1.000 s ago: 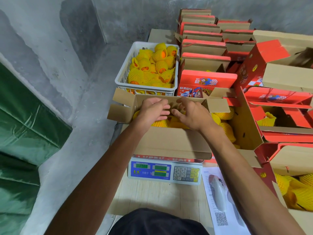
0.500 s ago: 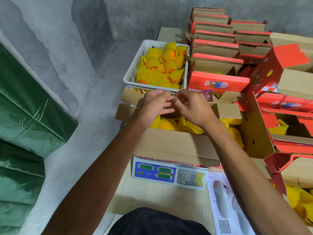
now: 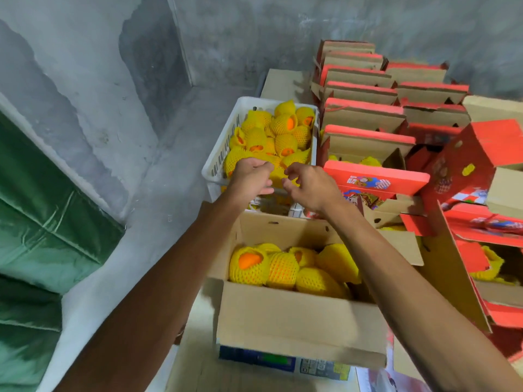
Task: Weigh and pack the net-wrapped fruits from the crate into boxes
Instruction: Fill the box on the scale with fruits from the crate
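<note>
A white plastic crate (image 3: 218, 154) against the back wall holds several fruits in yellow foam nets (image 3: 284, 128). In front of it an open cardboard box (image 3: 297, 315) sits on a blue scale (image 3: 263, 359) and holds several netted fruits (image 3: 278, 268). Both my hands reach over the crate's near rim. My left hand (image 3: 250, 178) and my right hand (image 3: 310, 186) hover with loosely curled fingers on either side of a netted fruit (image 3: 277, 174). Neither hand holds anything.
Red and brown gift boxes (image 3: 368, 137) stand stacked in rows at the right, some open with netted fruit inside. A green tarp (image 3: 42, 222) hangs at the left. Grey concrete walls close off the back and left.
My hands have lifted out of the box on the scale and moved forward to the crate. The view has tilted up and nearer.
</note>
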`<action>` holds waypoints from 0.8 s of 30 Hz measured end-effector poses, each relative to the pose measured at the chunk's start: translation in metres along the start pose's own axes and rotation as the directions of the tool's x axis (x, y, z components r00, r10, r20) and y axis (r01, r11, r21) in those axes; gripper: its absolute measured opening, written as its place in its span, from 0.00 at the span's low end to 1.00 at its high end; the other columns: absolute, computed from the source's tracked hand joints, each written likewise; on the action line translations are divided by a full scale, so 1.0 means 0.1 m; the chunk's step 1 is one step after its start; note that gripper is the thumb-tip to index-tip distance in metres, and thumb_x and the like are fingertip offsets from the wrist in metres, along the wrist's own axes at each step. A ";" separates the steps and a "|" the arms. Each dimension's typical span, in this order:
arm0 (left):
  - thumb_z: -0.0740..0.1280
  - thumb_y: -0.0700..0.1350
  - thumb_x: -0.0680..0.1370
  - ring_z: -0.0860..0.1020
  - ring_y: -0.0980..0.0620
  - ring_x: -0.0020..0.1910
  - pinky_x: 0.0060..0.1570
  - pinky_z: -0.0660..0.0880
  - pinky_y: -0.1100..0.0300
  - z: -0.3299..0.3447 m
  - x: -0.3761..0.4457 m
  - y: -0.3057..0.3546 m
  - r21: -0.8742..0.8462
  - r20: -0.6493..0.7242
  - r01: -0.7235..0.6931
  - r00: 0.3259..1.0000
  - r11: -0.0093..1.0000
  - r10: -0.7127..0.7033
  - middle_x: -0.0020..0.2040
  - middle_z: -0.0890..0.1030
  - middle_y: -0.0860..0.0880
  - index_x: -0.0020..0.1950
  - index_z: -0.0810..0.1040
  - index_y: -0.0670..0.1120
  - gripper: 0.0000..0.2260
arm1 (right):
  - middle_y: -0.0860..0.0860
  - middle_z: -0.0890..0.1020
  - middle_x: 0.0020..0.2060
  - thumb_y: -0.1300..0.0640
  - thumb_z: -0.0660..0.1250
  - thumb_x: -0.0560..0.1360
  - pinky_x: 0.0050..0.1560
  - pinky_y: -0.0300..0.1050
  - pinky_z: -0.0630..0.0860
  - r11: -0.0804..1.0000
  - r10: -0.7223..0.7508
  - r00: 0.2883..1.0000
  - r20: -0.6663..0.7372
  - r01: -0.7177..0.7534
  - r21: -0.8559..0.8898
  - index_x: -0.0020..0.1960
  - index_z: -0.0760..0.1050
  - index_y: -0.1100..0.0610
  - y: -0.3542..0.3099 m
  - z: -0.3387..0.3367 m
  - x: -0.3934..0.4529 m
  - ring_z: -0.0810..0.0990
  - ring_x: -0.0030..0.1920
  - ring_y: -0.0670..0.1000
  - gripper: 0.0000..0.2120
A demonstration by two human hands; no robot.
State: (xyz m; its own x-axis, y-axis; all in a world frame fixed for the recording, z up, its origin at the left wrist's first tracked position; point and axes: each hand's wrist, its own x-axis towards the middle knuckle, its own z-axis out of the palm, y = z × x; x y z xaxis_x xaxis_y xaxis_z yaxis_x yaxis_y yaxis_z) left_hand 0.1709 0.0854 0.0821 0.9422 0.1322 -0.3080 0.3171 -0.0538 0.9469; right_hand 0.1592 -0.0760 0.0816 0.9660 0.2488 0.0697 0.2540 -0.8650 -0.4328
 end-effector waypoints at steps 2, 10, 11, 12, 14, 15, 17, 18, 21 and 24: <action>0.68 0.44 0.81 0.82 0.47 0.47 0.47 0.84 0.50 -0.05 0.32 0.02 0.097 -0.026 0.021 0.999 0.995 -0.019 0.45 0.80 0.45 0.53 0.79 0.42 0.05 | 0.54 0.84 0.58 0.48 0.66 0.80 0.55 0.55 0.78 0.999 0.031 0.999 0.044 -0.030 -0.017 0.64 0.78 0.56 0.10 0.06 0.29 0.81 0.60 0.60 0.17; 0.70 0.51 0.78 0.74 0.34 0.67 0.62 0.74 0.43 -0.21 1.54 -0.15 0.566 -0.179 0.163 0.981 0.808 -0.072 0.67 0.74 0.33 0.72 0.68 0.35 0.29 | 0.60 0.80 0.62 0.35 0.65 0.77 0.60 0.55 0.76 0.972 0.213 0.938 0.273 -0.175 -0.157 0.65 0.77 0.55 0.24 0.60 1.18 0.78 0.64 0.63 0.27; 0.70 0.53 0.78 0.66 0.34 0.74 0.70 0.68 0.42 -0.20 1.63 -0.20 0.606 -0.206 0.210 0.973 0.767 -0.104 0.75 0.65 0.34 0.79 0.58 0.37 0.37 | 0.59 0.79 0.63 0.32 0.65 0.76 0.60 0.55 0.76 0.964 0.238 0.922 0.305 -0.184 -0.195 0.66 0.76 0.55 0.23 0.68 1.24 0.78 0.64 0.62 0.31; 0.70 0.54 0.78 0.60 0.34 0.78 0.74 0.63 0.41 -0.21 1.72 -0.26 0.639 -0.219 0.231 0.969 0.734 -0.114 0.79 0.58 0.35 0.81 0.50 0.39 0.42 | 0.58 0.79 0.64 0.30 0.66 0.74 0.58 0.54 0.75 0.955 0.256 0.908 0.330 -0.185 -0.232 0.66 0.76 0.55 0.23 0.75 1.30 0.78 0.64 0.62 0.33; 0.71 0.57 0.77 0.55 0.36 0.80 0.76 0.59 0.42 -0.24 1.85 -0.38 0.698 -0.202 0.229 0.972 0.678 -0.121 0.81 0.53 0.36 0.82 0.45 0.40 0.47 | 0.56 0.79 0.64 0.29 0.67 0.72 0.55 0.52 0.74 0.942 0.278 0.889 0.363 -0.178 -0.285 0.66 0.74 0.55 0.23 0.86 1.41 0.78 0.64 0.62 0.35; 0.72 0.58 0.77 0.56 0.36 0.80 0.75 0.60 0.44 -0.25 1.90 -0.43 0.719 -0.178 0.207 0.978 0.664 -0.112 0.81 0.54 0.36 0.82 0.45 0.39 0.48 | 0.56 0.78 0.65 0.30 0.68 0.72 0.54 0.52 0.74 0.936 0.284 0.883 0.375 -0.171 -0.306 0.68 0.72 0.56 0.23 0.89 1.45 0.78 0.64 0.62 0.36; 0.73 0.60 0.75 0.59 0.37 0.79 0.73 0.62 0.46 -0.27 1.96 -0.50 0.744 -0.138 0.158 0.987 0.649 -0.082 0.81 0.56 0.36 0.82 0.45 0.38 0.51 | 0.56 0.77 0.66 0.33 0.69 0.73 0.51 0.52 0.72 0.929 0.291 0.867 0.404 -0.154 -0.337 0.71 0.69 0.57 0.24 0.94 1.52 0.77 0.65 0.63 0.37; 0.74 0.60 0.74 0.60 0.36 0.78 0.72 0.63 0.46 -0.28 1.99 -0.54 0.760 -0.134 0.140 0.989 0.635 -0.058 0.80 0.57 0.36 0.82 0.46 0.38 0.52 | 0.57 0.76 0.66 0.35 0.70 0.74 0.50 0.52 0.71 0.926 0.296 0.859 0.418 -0.152 -0.344 0.72 0.68 0.57 0.25 0.95 1.55 0.77 0.66 0.63 0.37; 0.77 0.60 0.72 0.61 0.36 0.78 0.72 0.63 0.46 -0.30 1.95 -0.55 0.802 -0.123 0.117 0.992 0.585 -0.029 0.79 0.59 0.35 0.82 0.47 0.39 0.54 | 0.57 0.75 0.68 0.41 0.74 0.73 0.52 0.52 0.73 0.930 0.303 0.845 0.440 -0.161 -0.331 0.73 0.66 0.58 0.29 0.95 1.59 0.76 0.67 0.63 0.36; 0.78 0.57 0.72 0.65 0.36 0.76 0.70 0.65 0.45 -0.36 1.90 -0.49 0.780 -0.098 0.078 0.995 0.621 -0.002 0.78 0.64 0.38 0.81 0.54 0.41 0.48 | 0.58 0.76 0.66 0.39 0.74 0.71 0.54 0.51 0.73 0.944 0.297 0.859 0.417 -0.201 -0.260 0.70 0.69 0.58 0.30 0.93 1.55 0.76 0.66 0.63 0.36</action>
State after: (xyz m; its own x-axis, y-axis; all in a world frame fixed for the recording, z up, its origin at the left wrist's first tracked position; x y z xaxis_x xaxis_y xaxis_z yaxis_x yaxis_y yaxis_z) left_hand 0.3299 0.1484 -0.0198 0.9264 0.2284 -0.2995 0.3551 -0.7948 0.4922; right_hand 0.3123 -0.0228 -0.0039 0.8857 0.1381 -0.4432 0.0584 -0.9803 -0.1888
